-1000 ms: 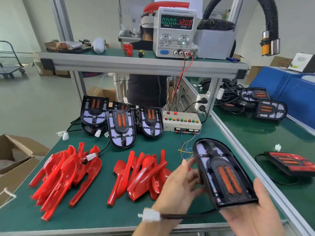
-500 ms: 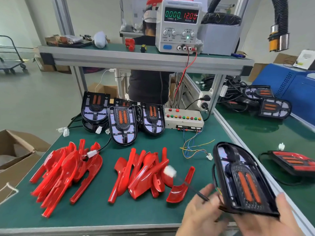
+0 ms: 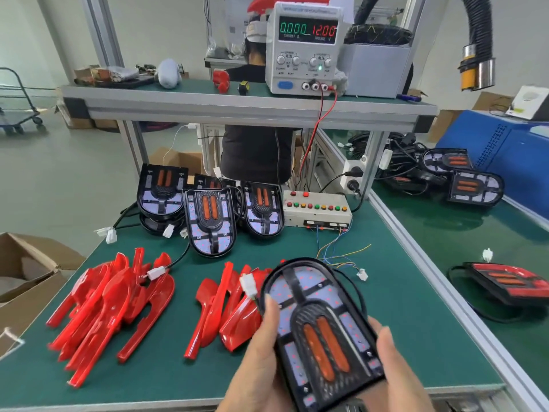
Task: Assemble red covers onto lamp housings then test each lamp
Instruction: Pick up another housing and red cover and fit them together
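Cardboard box (image 3: 26, 272) at 9 o'clock, contents unclear. Your left hand (image 3: 258, 361) and right hand (image 3: 395, 370) both grip the lamp housing (image 3: 320, 328) at 6 o'clock above the counter (image 3: 401, 322): black, uncovered, two orange bars. Red covers (image 3: 110, 304) piled at 8 o'clock.

The covers (image 3: 113, 304) were glossy red on a dark green mat (image 3: 401, 307). The held lamp (image 3: 322, 331) was black — orange strips, pale panels dotted red.
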`<state>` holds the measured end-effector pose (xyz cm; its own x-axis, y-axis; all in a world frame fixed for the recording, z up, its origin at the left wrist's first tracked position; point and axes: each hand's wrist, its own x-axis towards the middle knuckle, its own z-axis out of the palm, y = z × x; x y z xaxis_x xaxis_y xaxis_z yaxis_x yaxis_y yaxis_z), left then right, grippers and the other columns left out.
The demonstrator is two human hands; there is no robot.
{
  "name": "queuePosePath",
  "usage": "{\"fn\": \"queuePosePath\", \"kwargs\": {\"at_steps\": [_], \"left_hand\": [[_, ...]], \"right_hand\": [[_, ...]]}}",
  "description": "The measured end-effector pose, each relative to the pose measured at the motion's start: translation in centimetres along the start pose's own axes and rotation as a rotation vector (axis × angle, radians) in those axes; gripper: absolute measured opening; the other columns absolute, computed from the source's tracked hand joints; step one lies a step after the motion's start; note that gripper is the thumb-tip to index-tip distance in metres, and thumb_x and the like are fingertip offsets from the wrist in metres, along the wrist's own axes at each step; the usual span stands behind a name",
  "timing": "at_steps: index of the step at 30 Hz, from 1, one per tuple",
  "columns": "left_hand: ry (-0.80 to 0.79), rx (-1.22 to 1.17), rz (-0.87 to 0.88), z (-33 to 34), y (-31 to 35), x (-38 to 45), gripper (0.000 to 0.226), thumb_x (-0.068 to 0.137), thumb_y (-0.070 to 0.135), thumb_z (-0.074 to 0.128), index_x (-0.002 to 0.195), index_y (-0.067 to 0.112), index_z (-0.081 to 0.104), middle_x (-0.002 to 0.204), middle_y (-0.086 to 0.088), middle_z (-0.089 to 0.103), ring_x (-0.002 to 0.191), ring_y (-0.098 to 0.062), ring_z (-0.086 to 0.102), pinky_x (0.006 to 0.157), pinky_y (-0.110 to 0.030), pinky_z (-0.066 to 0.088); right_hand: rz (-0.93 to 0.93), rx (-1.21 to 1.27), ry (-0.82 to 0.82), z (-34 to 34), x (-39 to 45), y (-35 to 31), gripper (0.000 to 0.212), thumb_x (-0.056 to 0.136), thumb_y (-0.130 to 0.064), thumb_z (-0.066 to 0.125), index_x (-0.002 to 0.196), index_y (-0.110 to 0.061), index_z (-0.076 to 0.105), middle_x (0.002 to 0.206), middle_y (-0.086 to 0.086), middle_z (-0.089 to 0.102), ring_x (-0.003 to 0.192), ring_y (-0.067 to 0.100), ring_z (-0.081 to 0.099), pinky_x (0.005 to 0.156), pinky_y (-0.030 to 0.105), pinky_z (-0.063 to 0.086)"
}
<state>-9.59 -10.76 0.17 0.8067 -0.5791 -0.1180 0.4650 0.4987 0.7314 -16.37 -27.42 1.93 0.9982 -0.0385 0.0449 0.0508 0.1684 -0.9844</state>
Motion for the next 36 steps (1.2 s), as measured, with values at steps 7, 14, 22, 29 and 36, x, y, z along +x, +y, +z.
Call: {"fn": "queuePosePath", "kwargs": {"at_steps": [7,14,22,29,36], "left_hand": [[0.108,-0.287,-0.029,-2.4,1.6,-0.8,0.086,0.076,0.080,0.051,0.119,0.010,0.074,0.129,-0.026,0.065,0.114,-0.046,0.066,0.080,-0.058,0.058],[0.211,-0.190,0.076,-3.8,5.6,-1.3,0.077,0.075,0.080,0.044,0.099,0.018,0.082,0.114,-0.019,0.074,0.097,-0.037,0.074,0.063,-0.047,0.062],[0.181,-0.175,0.009,-2.9,5.6,-0.7,0.081,0.075,0.080,0.046,0.104,0.013,0.080,0.119,-0.022,0.071,0.103,-0.041,0.072,0.068,-0.052,0.061],[0.207,-0.135,0.005,-2.3,5.3,1.1,0.094,0.073,0.079,0.055,0.136,0.009,0.062,0.135,-0.026,0.061,0.125,-0.046,0.058,0.107,-0.066,0.041],[0.319,0.069,0.035,-0.8,3.3,3.7,0.087,0.067,0.075,0.061,0.122,0.009,0.071,0.118,-0.024,0.071,0.107,-0.044,0.070,0.087,-0.065,0.056]], "right_hand": [[-0.139,-0.645,0.070,-4.8,2.3,0.9,0.059,0.093,-0.075,0.042,0.121,-0.035,0.073,0.106,-0.003,0.073,0.094,0.017,0.068,0.082,0.034,0.051],[-0.389,-1.757,-0.323,-7.4,6.4,2.9,0.065,0.065,-0.026,0.085,0.126,-0.031,0.066,0.125,-0.021,0.065,0.103,0.010,0.064,0.078,0.024,0.057],[-0.568,-1.800,-0.451,-8.7,6.6,2.7,0.012,0.094,-0.044,0.060,0.102,-0.040,0.053,0.101,-0.023,0.054,0.097,0.007,0.052,0.076,0.022,0.041],[-0.349,-0.870,0.274,-10.6,1.0,3.7,0.021,0.105,-0.023,0.053,0.103,-0.040,0.066,0.085,-0.007,0.065,0.072,0.006,0.059,0.068,0.014,0.046],[-0.316,-0.213,0.546,-3.0,3.8,-0.5,0.030,0.107,-0.041,0.044,0.093,-0.028,0.067,0.075,0.006,0.062,0.047,0.012,0.040,0.041,0.022,0.029]]}}
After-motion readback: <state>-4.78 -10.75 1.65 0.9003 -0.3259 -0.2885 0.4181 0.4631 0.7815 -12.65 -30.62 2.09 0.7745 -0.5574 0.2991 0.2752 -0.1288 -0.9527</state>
